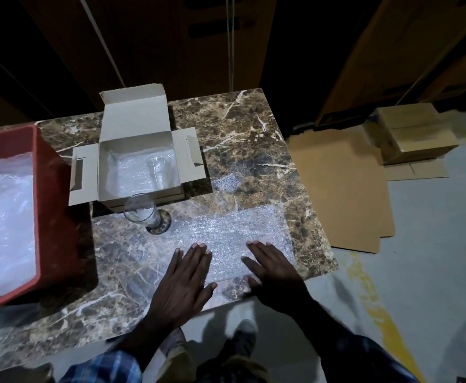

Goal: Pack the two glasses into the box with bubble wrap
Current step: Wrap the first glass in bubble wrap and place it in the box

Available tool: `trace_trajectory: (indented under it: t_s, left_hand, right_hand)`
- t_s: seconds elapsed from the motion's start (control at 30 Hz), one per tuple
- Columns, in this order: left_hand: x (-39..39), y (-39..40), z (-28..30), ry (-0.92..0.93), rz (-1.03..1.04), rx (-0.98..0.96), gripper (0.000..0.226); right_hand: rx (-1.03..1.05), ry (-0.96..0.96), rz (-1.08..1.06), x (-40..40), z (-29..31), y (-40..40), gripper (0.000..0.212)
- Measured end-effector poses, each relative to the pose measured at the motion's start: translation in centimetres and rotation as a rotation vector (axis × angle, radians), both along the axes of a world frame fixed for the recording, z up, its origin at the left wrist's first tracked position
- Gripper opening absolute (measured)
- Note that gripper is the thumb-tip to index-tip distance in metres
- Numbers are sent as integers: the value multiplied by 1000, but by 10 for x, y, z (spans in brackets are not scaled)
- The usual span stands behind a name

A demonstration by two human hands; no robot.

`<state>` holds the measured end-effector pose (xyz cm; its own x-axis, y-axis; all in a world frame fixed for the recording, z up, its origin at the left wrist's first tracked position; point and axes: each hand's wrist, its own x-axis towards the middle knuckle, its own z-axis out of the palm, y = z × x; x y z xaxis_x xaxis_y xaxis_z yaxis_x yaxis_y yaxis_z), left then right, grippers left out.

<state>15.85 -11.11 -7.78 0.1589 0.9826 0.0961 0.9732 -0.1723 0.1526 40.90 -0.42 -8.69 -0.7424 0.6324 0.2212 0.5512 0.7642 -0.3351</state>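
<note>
A sheet of bubble wrap (pixel 234 233) lies flat on the marble table (pixel 243 145). My left hand (pixel 185 280) and my right hand (pixel 273 269) both press on its near edge with straight fingers. An open grey cardboard box (pixel 115 186) stands behind it, lined with bubble wrap, and a clear glass (pixel 158 171) stands inside at its right. A second clear glass (pixel 142 211) stands upright on the table just in front of the box, left of the sheet.
A red plastic crate (pixel 52 205) with more bubble wrap fills the table's left side. A small scrap of bubble wrap (pixel 226 182) lies right of the box. Flattened cardboard (pixel 339 189) and stacked boxes (pixel 411 134) lie on the floor to the right.
</note>
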Motion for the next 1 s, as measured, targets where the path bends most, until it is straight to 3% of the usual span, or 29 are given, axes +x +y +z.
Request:
trace_trajectory:
  t_s: [0.1, 0.17, 0.27, 0.43, 0.57, 0.67, 0.83, 1.0]
  left_hand:
    - [9, 6, 4, -16, -76, 80, 58]
    - [16, 9, 5, -50, -110, 117, 48]
    - [17, 11, 1, -140, -105, 170, 28]
    - [-3, 5, 12, -358, 33, 132, 30]
    - [-18, -1, 27, -448, 151, 40, 14]
    - [-22, -3, 35, -552, 277, 0, 16]
    - [-17, 1, 53, -709, 466, 3, 18]
    - [-18, 7, 49, -831, 647, -20, 26]
  right_hand:
    - [92, 65, -10, -9, -2, 0, 12]
    - [102, 112, -24, -16, 5, 1, 7]
    - [83, 184, -28, -18, 13, 1, 8]
    - [-5, 208, 17, 1, 3, 7, 29]
    - [-14, 172, 18, 12, 2, 13, 19]
    - [-107, 212, -169, 11, 10, 16, 15]
    - [-447, 334, -535, 4, 32, 25, 13]
    - [-603, 304, -582, 4, 43, 42, 11]
